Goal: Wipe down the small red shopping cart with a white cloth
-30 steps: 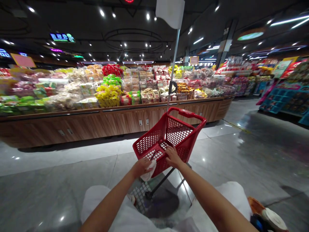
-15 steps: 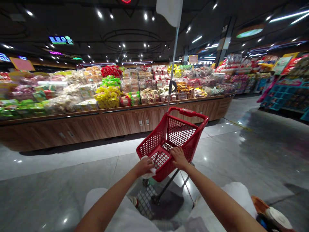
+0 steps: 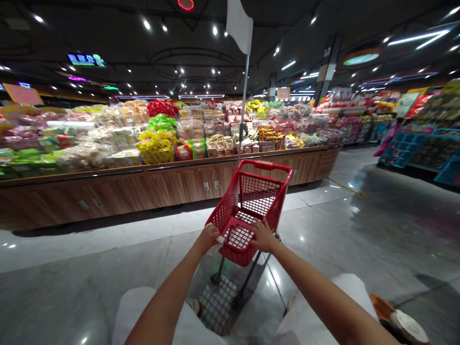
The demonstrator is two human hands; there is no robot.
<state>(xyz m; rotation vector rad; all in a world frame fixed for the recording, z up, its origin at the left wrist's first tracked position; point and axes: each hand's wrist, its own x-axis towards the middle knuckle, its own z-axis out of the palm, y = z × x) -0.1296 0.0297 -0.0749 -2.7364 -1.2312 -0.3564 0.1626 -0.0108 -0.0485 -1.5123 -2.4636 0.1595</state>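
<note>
Left hand: our left hand (image 3: 206,239) sits on the near left corner of the cart's basket, fingers curled together and closed around the rim, with the thumb side turned toward the basket.

White scrap: a small crumpled white sheet (image 3: 216,243), perhaps tissue or thin plastic, is pinched in our left fingers, against the rim. Most of it is hidden by the hand, so we cannot tell its exact shape.

Right hand: our right hand (image 3: 263,235) rests on the near rim, its fingers (image 3: 257,225) slightly spread and hooked over the edge into the basket. It holds nothing else that we can see.

Cart: a red plastic mesh shopping cart (image 3: 266,166) stands between our arms on a dark metal frame, with a lower wire rack (image 3: 217,304) just above the floor. A thin metal pole (image 3: 244,105) rises behind the basket, topped by a white flag (image 3: 239,24).

Clothing: loose white fabric (image 3: 136,311) covers our legs below the arms.

Floor: polished grey stone tiles (image 3: 72,254) run under the cart and reflect the ceiling lights.

Counter: a long wood-panelled display counter (image 3: 179,177) stands well ahead of the cart, piled with bagged snacks, among them bright yellow packs (image 3: 156,148) and red packs (image 3: 162,108).

Right side: blue pegboard shelving (image 3: 402,148) hung with packaged goods stands well apart from the counter.
</note>
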